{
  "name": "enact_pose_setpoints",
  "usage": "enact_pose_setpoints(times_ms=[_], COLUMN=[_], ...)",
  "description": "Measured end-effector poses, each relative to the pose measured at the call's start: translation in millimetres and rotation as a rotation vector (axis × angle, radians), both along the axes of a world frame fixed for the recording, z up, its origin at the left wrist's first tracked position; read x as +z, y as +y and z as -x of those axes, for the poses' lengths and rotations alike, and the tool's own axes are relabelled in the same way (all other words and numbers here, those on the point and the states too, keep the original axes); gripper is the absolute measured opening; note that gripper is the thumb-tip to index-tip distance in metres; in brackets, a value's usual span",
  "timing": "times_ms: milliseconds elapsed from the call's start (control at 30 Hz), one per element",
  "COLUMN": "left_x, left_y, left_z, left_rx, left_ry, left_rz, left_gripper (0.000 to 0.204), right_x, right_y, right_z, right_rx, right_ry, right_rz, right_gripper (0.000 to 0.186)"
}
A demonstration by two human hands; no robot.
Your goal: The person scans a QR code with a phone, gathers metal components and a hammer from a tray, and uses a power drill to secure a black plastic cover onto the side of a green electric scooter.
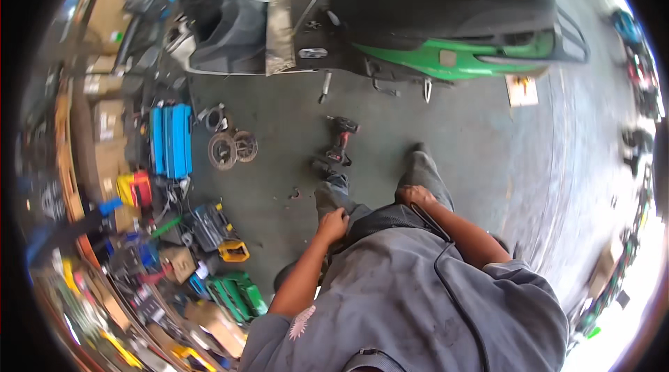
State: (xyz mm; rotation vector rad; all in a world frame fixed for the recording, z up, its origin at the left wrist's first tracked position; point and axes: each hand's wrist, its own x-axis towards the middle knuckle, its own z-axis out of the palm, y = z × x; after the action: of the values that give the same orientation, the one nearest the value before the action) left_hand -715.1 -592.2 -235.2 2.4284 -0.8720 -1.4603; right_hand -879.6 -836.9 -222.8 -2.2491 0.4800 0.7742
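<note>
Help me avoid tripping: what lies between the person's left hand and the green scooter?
The head view shows the left lower leg, then a red-and-black drill on the floor, between left hand and scooter.

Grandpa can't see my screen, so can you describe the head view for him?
A person's left hand and right hand are at their legs. A drill is on the floor ahead, with a green-and-black scooter beyond. Boxes clutter the left.

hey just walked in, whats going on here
The person's left hand and right hand are down at their grey trousers, with no tool visible in either. A red and black drill is on the floor ahead, with two metal discs left of it and a green and black scooter beyond.
</note>
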Motion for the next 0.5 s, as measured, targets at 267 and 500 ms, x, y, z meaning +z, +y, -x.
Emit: enact_pose_setpoints(times_ms=[267, 500], left_x=[27, 47], left_y=[-14, -73], left_z=[-77, -100], left_rx=[-0.195, -0.38], left_ry=[0.281, 0.72], left_rz=[-0.164, -0.767], left_gripper=[0.025, 0.027], right_x=[70, -4], right_y=[55, 89], right_z=[43, 55], right_rx=[-0.563, -0.711], right_ry=[0.155, 0.136], right_rz=[-0.363, -0.515], right_gripper=[0.029, 0.035])
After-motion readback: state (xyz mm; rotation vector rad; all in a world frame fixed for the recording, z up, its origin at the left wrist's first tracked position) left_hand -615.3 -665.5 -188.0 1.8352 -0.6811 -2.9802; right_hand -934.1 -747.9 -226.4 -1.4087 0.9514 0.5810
